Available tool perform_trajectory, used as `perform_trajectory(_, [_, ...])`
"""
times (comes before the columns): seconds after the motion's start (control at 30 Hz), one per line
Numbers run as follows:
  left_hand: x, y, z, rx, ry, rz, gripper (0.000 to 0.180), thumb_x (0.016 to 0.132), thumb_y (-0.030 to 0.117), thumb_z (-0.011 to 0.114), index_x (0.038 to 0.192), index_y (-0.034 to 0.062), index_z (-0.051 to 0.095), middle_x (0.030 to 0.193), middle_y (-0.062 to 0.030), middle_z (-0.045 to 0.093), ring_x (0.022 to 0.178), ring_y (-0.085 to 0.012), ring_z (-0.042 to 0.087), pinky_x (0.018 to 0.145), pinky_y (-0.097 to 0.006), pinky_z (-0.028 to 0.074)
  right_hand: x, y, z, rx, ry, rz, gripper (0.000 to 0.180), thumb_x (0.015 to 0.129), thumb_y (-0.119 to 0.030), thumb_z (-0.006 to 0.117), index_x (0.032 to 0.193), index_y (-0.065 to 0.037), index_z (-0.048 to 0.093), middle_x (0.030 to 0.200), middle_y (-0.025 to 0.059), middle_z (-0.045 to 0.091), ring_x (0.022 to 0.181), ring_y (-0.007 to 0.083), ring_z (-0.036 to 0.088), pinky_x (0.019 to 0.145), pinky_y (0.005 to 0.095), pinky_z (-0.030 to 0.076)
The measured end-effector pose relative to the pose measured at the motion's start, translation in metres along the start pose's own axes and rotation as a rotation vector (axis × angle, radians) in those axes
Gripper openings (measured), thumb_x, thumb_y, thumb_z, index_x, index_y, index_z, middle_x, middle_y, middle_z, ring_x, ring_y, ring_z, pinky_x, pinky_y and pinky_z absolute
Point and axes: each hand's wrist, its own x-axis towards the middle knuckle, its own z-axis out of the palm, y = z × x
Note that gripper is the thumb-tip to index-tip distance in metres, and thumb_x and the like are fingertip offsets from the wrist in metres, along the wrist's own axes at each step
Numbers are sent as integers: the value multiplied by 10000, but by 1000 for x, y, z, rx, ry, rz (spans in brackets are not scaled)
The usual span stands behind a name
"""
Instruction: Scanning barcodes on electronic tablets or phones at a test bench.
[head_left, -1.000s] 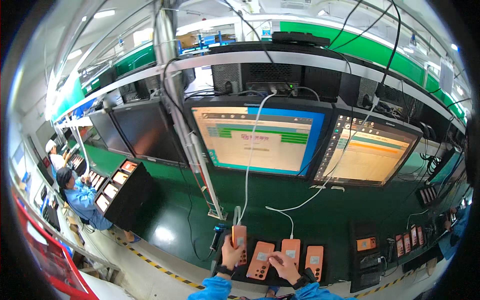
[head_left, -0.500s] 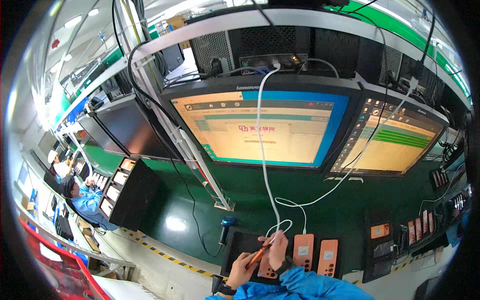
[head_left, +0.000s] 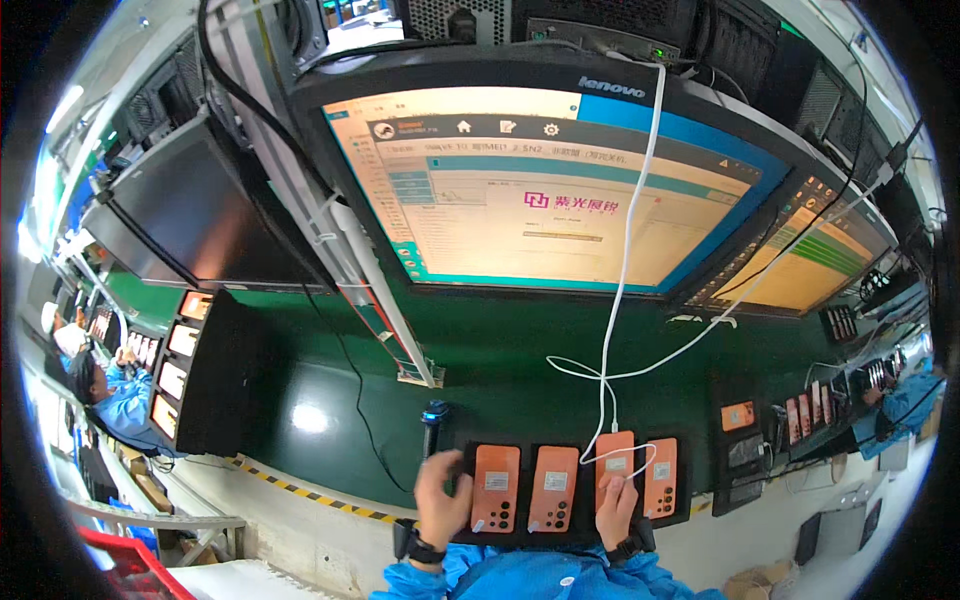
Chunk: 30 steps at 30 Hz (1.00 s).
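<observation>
The black tray on the green desk lies in front of me with four orange phones in a row, backs up, camera lenses toward my body. My left hand is at the tray's left end, beside the first phone; its fingers are bent with the thumb spread apart, and I see nothing held in it. Just past it, left of the tray, is a handheld scanner with a blue top; I cannot tell whether my hand touches its handle.

My right hand is over the tray's right half, at the lower part of the third phone. Its fingers are drawn narrow, pinching the end of a white cable that loops above the phones; the plug itself is hidden. A second white cable runs into the top edge of that third phone. The second phone lies left of it on the tray, the fourth phone right.

Beyond the tray is a lit monitor. Well left of the tray, a black rack carries more phones, near a co-worker in blue.
</observation>
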Motion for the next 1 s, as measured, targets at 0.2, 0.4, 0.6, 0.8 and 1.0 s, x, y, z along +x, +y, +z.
perform_trajectory(0.2, [52,-214,4,477,252,-157,462,732,158,677,1149,41,514,1005,-149,614,922,-346,607,788,-413,493,-40,3,-35,338,-311,513,396,1022,-302,371,778,-25,515,636,45,559,562,110,496,531,247,391])
perform_trajectory(0.4, [53,-295,21,390,-162,-468,580,703,303,720,1177,52,500,1045,-259,630,990,-433,605,846,-478,481,-54,29,-67,491,-138,711,301,1013,-281,396,822,-62,475,647,14,484,554,94,452,493,236,363])
perform_trajectory(0.6, [49,-158,-11,-17,-14,-427,210,799,161,656,883,17,530,598,-36,551,497,-124,536,460,-293,433,-35,33,-73,1191,-32,1027,313,983,-327,438,751,-132,363,630,-19,265,552,117,296,521,266,280])
perform_trajectory(0.8, [-32,-15,-36,-284,-183,-573,150,885,127,597,979,20,551,613,4,515,489,-87,492,450,-239,393,3,10,-12,769,-568,549,348,1027,-311,303,746,-109,342,759,80,529,675,141,448,638,284,380])
perform_trajectory(1.0, [-83,33,15,-260,-564,-680,190,903,174,620,990,30,533,692,5,546,551,-73,498,514,-243,414,21,2,11,607,-454,275,284,1016,-245,372,893,-21,497,920,95,614,867,167,541,812,310,423])
